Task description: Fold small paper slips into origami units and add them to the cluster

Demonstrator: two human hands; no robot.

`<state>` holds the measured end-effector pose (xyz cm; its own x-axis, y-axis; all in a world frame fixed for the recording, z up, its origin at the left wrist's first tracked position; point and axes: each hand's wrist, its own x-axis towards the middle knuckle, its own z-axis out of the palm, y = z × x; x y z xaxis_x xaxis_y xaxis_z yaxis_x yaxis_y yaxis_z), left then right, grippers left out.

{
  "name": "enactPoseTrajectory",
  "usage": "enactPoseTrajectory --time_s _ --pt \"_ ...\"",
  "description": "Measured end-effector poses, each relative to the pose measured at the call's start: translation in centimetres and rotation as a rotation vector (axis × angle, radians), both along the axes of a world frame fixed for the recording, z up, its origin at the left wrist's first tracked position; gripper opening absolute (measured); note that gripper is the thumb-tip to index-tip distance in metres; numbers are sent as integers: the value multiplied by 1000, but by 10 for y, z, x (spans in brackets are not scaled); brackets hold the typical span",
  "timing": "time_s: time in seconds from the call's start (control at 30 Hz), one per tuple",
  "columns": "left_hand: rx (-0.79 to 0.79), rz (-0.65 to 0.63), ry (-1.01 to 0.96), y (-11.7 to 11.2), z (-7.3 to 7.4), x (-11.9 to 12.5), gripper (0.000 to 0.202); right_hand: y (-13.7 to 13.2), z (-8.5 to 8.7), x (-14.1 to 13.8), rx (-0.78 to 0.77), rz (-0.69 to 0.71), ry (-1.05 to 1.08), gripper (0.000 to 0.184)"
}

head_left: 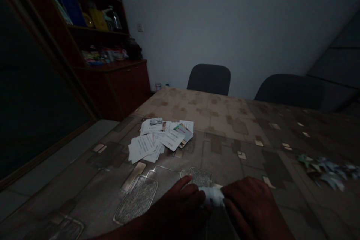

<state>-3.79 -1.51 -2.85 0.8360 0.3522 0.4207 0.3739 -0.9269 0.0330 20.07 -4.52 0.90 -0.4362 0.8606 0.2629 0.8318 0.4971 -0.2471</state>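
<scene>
Near the table's front edge, a small piece of white paper (214, 196) is gripped between my two hands. It looks folded or rolled, with its lower part in shadow. My left hand (181, 206) pinches the paper's left end, with the fingers curled. On the other end, my right hand (250, 202) is closed from the right, its fingers pointing down. Beyond my left hand lies a loose pile of printed paper cards (143, 147), mostly white, one with a coloured picture. To the far right is a cluster of folded paper pieces (327, 170) with pointed shapes.
A patterned cloth (227, 120) covers the large table. Behind it stand two dark chairs, one at the middle (209, 78) and one at the right (289, 90). A wooden cabinet (126, 86) with loaded shelves stands at the back left. The room is dim.
</scene>
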Motion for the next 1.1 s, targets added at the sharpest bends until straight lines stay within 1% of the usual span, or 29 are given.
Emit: enactPoseTrajectory --time_s 0.1,0.23,0.3,0.5,0.6,0.7,0.87,0.97,1.1 --pt "-17 -10 5 0 2 -1 9 2 1 0 -58 7 36 12" --pt "-9 1 -7 0 2 0 7 9 0 -3 -257 -87 111 10" --pt "-4 -1 -3 0 2 0 7 12 -1 -6 -310 -129 117 12" --pt "5 -6 5 0 6 0 9 18 -3 -24 -285 -218 85 8" --pt "-13 -9 16 1 5 -1 13 22 -4 -30 -270 -234 60 10" --pt "21 -1 0 1 1 -3 17 24 -8 -29 -239 -202 49 11" --pt "46 17 -17 0 -7 -4 15 21 -18 -23 -191 -150 78 10" --pt "36 13 -11 0 -7 -4 15 20 -20 -22 -174 -142 93 10" --pt "23 7 -1 -1 -2 -4 16 19 -20 -20 -166 -137 102 13"
